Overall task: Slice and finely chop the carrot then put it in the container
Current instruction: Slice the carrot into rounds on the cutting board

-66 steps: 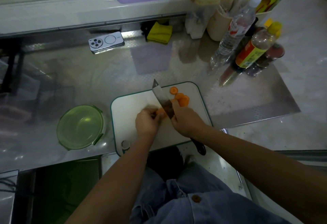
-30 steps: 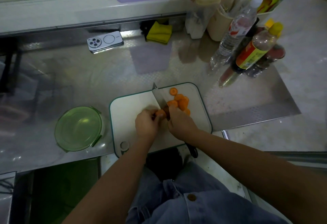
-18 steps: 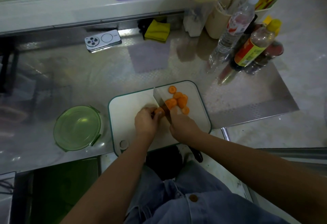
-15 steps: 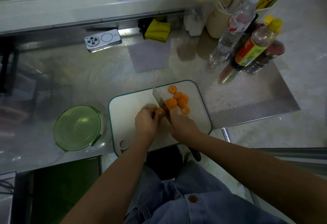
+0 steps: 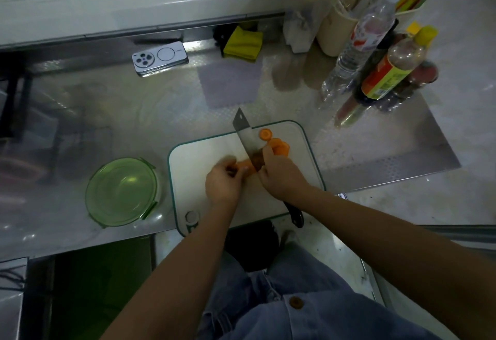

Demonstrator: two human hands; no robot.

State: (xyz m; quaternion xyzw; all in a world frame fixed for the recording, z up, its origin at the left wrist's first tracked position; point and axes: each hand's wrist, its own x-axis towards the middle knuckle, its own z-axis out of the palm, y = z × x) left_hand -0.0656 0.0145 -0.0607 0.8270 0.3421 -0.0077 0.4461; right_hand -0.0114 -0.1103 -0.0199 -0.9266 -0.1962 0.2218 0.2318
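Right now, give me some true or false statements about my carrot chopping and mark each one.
1. The right hand grips the knife over the cutting board. True.
2. The left hand holds the carrot on the board. True.
3. Carrot slices lie in the green container. False: no carrot shows in the container; the slices lie on the board, right of the blade.
4. The phone lies on the cutting board. False: the phone lies on the counter behind it, near the back edge.

The cutting board [image 5: 198,159] lay at the table's [image 5: 134,114] front edge, container [image 5: 121,192] to its left, phone [image 5: 159,62] by the back edge.
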